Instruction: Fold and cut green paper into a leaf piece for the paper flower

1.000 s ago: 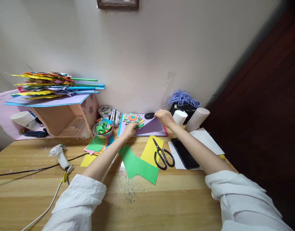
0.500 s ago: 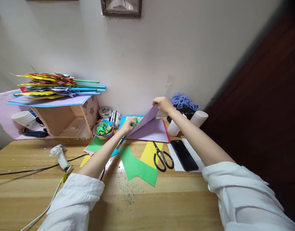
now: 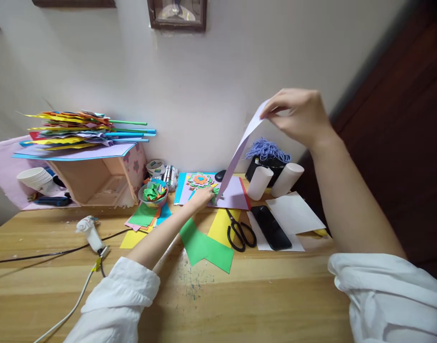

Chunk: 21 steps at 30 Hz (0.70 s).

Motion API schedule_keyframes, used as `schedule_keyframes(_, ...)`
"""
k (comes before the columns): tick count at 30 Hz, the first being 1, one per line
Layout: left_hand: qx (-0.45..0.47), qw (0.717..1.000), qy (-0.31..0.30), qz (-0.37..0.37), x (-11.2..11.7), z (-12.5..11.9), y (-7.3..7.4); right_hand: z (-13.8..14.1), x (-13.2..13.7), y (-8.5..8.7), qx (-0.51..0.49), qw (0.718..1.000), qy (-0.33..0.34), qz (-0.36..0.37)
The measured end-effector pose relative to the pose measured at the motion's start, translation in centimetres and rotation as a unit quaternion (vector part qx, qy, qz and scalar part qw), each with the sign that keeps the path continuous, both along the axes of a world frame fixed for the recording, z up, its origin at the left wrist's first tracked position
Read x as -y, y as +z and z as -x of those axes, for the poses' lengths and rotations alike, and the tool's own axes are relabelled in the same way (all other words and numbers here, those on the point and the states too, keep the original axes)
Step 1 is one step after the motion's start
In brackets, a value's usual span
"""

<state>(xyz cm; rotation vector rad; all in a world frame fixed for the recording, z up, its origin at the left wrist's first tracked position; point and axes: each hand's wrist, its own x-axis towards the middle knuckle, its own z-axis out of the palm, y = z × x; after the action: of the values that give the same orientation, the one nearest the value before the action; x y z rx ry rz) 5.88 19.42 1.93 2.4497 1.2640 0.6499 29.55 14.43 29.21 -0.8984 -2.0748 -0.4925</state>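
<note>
Above the paper stack (image 3: 238,196) on the table (image 3: 275,295), a lilac sheet (image 3: 237,156) rises bowed, one end pinched in the closed fingertips of the right hand (image 3: 297,114). It now stands higher and steeper than half a second earlier, leaving the flower cutout (image 3: 200,180) uncovered. The left hand (image 3: 201,197), fingers curled, lies just in front; whether it grips anything cannot be told. Print on the tape roll (image 3: 155,165) is illegible.

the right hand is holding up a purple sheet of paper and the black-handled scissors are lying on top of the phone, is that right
The scissors' place is wrong: in the head view, the black-handled scissors lie partly over a yellow sheet, beside the phone. The right hand is indeed holding up a purple sheet of paper.
</note>
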Motion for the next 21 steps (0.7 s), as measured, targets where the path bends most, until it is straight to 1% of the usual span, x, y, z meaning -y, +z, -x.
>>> schedule_keyframes(2, -0.031, 0.999, -0.017, -0.008, 0.9, -0.6, 0.0, -0.3, 1.8, 0.9, -0.060, 0.997, 0.023, -0.049)
schedule_keyframes(4, -0.052, 0.998, -0.021, -0.020, 1.9, -0.8, 0.3, -0.5, 3.3, 1.4, -0.111, 0.990, 0.034, -0.079)
schedule_keyframes(6, -0.063, 0.997, -0.010, -0.031, 3.1, -0.5, 0.6, -0.8, 4.8, 1.5, -0.158, 0.981, 0.042, -0.105)
schedule_keyframes(7, -0.065, 0.997, 0.006, -0.035, 3.7, -0.1, 0.7, -1.0, 5.5, 1.4, -0.181, 0.975, 0.044, -0.119)
schedule_keyframes(9, -0.067, 0.995, 0.067, -0.036, 4.7, 1.0, 0.8, -1.4, 6.7, 1.1, -0.213, 0.966, 0.041, -0.137)
schedule_keyframes(10, -0.067, 0.991, 0.114, -0.034, 5.0, 1.8, 0.7, -1.7, 7.2, 0.9, -0.224, 0.961, 0.045, -0.154)
schedule_keyframes(11, -0.066, 0.983, 0.171, -0.029, 5.1, 2.6, 0.7, -2.0, 7.6, 0.6, -0.221, 0.963, 0.037, -0.152)
schedule_keyframes(12, -0.065, 0.971, 0.229, -0.020, 5.0, 3.3, 0.6, -2.3, 7.9, 0.2, -0.234, 0.960, 0.025, -0.152)
schedule_keyframes(13, -0.065, 0.958, 0.280, -0.009, 4.8, 4.1, 0.6, -2.5, 8.2, -0.2, -0.261, 0.952, 0.019, -0.161)
schedule_keyframes(15, -0.064, 0.932, 0.356, 0.016, 3.8, 5.1, 0.6, -2.7, 8.7, -1.0, -0.272, 0.948, 0.027, -0.162)
schedule_keyframes(16, -0.063, 0.921, 0.383, 0.029, 3.1, 5.4, 0.6, -2.7, 8.9, -1.4, -0.274, 0.948, 0.029, -0.157)
schedule_keyframes(18, -0.057, 0.907, 0.414, 0.055, 1.8, 5.4, 0.7, -2.4, 9.4, -2.1, -0.273, 0.951, 0.030, -0.142)
schedule_keyframes(21, -0.041, 0.895, 0.435, 0.096, 0.1, 4.6, 0.7, -2.0, 10.4, -2.8, -0.277, 0.954, 0.031, -0.112)
